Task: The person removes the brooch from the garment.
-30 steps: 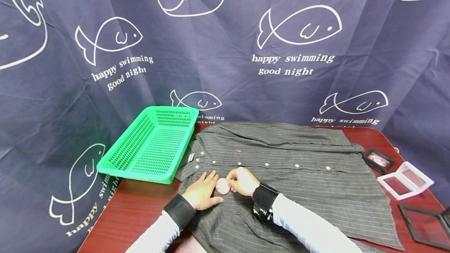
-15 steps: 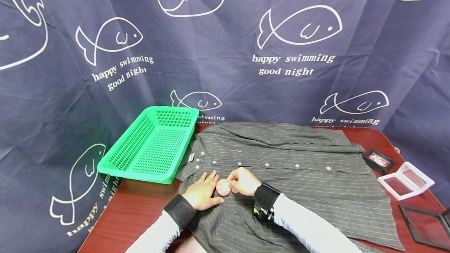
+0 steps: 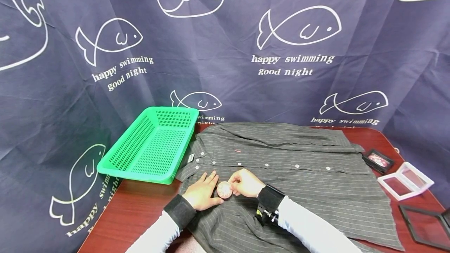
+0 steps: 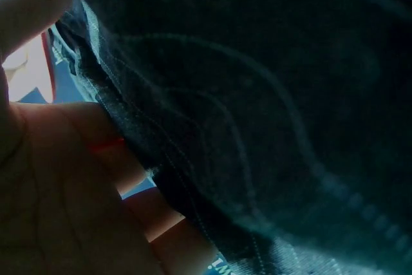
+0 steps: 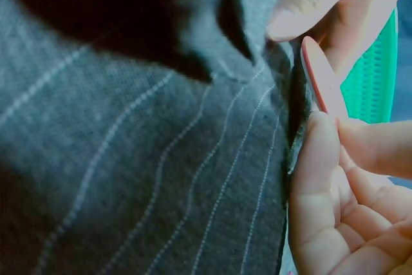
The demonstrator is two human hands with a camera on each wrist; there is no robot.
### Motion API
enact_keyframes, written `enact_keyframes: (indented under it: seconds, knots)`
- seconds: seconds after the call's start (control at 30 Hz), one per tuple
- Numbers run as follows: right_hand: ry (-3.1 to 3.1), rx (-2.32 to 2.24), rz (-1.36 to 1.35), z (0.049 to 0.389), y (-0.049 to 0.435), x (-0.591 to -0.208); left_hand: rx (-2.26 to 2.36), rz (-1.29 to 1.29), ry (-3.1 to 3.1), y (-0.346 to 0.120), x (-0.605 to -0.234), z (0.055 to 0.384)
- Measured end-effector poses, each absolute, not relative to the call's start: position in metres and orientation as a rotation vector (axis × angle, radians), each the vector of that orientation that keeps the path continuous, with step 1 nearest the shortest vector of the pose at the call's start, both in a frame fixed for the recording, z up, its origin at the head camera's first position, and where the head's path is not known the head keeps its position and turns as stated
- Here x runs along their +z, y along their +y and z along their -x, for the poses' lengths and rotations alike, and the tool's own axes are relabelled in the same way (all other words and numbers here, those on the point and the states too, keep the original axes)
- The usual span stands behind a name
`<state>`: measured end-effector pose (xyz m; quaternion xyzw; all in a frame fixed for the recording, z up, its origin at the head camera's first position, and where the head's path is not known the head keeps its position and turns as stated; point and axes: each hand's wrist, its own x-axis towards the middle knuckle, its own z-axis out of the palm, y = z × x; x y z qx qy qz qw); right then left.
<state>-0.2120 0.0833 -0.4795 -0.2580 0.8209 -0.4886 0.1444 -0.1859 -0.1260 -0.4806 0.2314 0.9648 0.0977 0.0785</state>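
A dark grey pinstriped shirt (image 3: 299, 190) lies spread on the table, buttons running across it. My right hand (image 3: 246, 183) pinches a thin, round, pink-rimmed disc (image 3: 224, 189) between thumb and index finger, close over the shirt front below the button line. In the right wrist view the disc (image 5: 322, 78) appears nearly edge-on. My left hand (image 3: 202, 193) rests on the shirt near the collar, fingers spread, its thumb beside the disc's lower left edge. The left wrist view shows that palm (image 4: 71, 198) in shadow against the cloth.
A green plastic basket (image 3: 140, 176) stands left of the collar. Along the table's right side lie a small black frame with a pink and white piece (image 3: 379, 161), an opened white frame (image 3: 393, 195) and an opened black frame (image 3: 415, 238). A blue printed curtain (image 3: 239, 85) hangs behind.
The disc and my right hand have shifted slightly right and toward me. My left hand has stayed in place on the shirt.
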Motion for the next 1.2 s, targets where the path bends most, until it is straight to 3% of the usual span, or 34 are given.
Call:
enact_keyframes:
  seconds: [1.2]
  knots:
    - [2.42,-2.04,0.448,0.215,0.164,-0.448,0.327,-0.644,2.857,-0.125,-0.478,0.191]
